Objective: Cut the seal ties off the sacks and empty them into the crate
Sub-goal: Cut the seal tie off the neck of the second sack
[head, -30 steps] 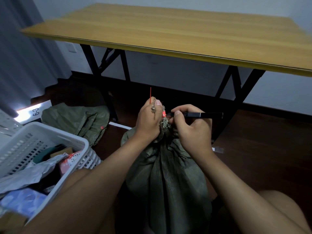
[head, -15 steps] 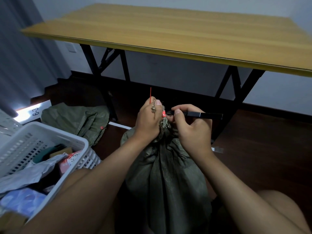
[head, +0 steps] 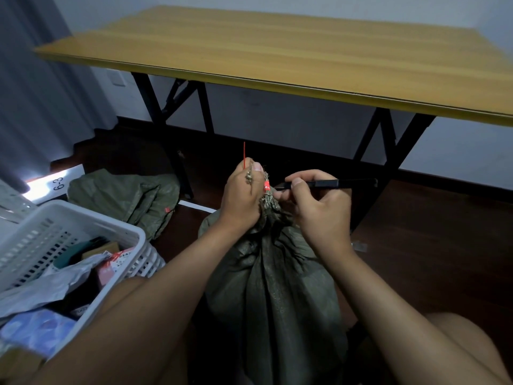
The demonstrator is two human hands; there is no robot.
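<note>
Almost nothing has moved since the earlier frames: the right hand and its black cutter sit at the same spot beside the seal, the cutter handle perhaps a shade more level. The left hand shows no shift.

Left hand: clenched round the gathered neck of the green sack, thumb up, pinching the red seal tie, whose free tail stands straight above the fist. Right hand: grasping the cutter pen-style, tip pointed left at the tie's red tag. Whether the blade touches the tie cannot be told; the tip is too small and dark.

Sack stands upright on the floor between the person's knees, neck bunched, still sealed. White crate is at the left, near the sack, already holding parcels. A second green sack lies slumped on the floor behind the crate, under the tabletop.

Judgement on the step: cutting the tie. To do it well, keep the neck taut with the left hand so the tie stands clear of the weave, slip the tip under the loop, and cut away from the left thumb, which sits very close to the blade path.

Differences overall: negligible; the hold matches on both hands.
</note>
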